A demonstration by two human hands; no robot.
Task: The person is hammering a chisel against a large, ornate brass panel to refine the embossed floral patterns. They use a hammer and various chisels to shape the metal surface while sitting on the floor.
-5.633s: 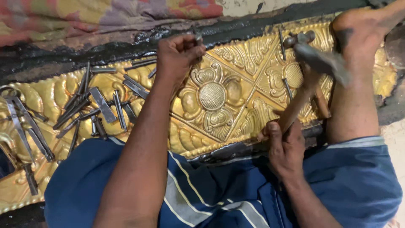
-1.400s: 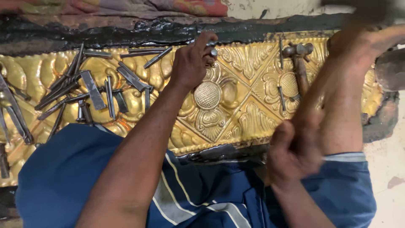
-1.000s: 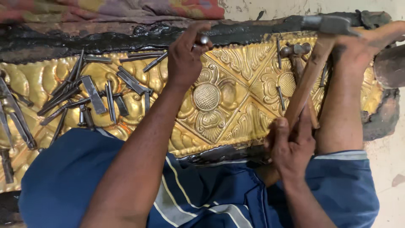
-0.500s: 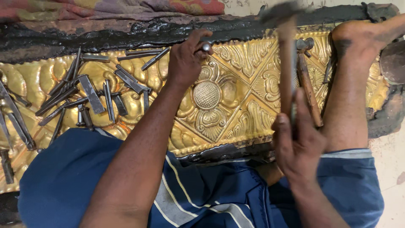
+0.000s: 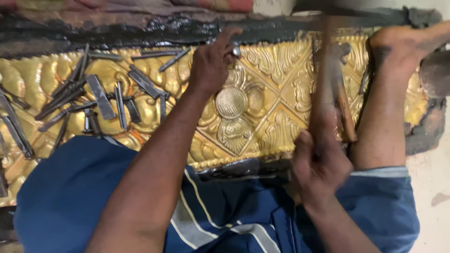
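Across a gold embossed metal panel (image 5: 281,98) set in black pitch, a person works seen from above. Near the panel's upper edge, the left hand (image 5: 211,65) is closed around a small steel punch (image 5: 236,50), its tip on the relief just above a round central flower (image 5: 231,102). Below the panel's lower edge, the right hand (image 5: 318,164) grips a blurred hammer (image 5: 328,79) raised over the panel's right part. Loose steel chisels (image 5: 101,96) lie scattered on its left part. A bare foot (image 5: 398,44) rests on the upper right corner.
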